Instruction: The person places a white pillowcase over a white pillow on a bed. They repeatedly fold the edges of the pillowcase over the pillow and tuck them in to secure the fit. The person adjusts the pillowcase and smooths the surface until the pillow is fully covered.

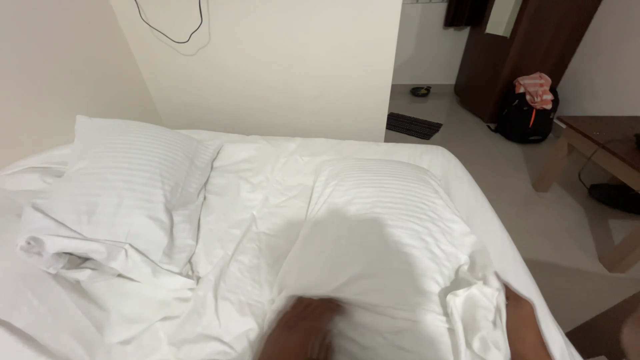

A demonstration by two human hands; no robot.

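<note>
Right pillow: a white striped pillow (387, 227) lay on the right half of the bed, its near end at the bottom of the frame, between the two hands.
Left hand: the left hand (303, 327) was blurred at the pillow's near left corner, seemingly against the fabric; whether the fingers were spread or curled could not be told.
Right hand: the right hand (523, 327) was mostly hidden behind bunched pillowcase cloth at the near right corner; it looked closed on that cloth, but the fingers did not show, so I cannot say for sure.
Loose cloth: the open end of the pillowcase (477, 313) hung in soft folds just beside the right hand.
Handling: the pillow looked light, soft and floppy, likely to sag if held by one corner; the case seemed smooth and could slide over the filling. Taking it at both near corners, gripping filling and cloth together, would probably hold best.
Left pillow: a second white pillow (127, 187) lay well apart, near the wall, its case rumpled.
Bed: a white creased sheet (247, 200) covered it.
Room: a dark backpack (527, 117) and a wooden table (600, 143) stood on the floor to the right.
</note>
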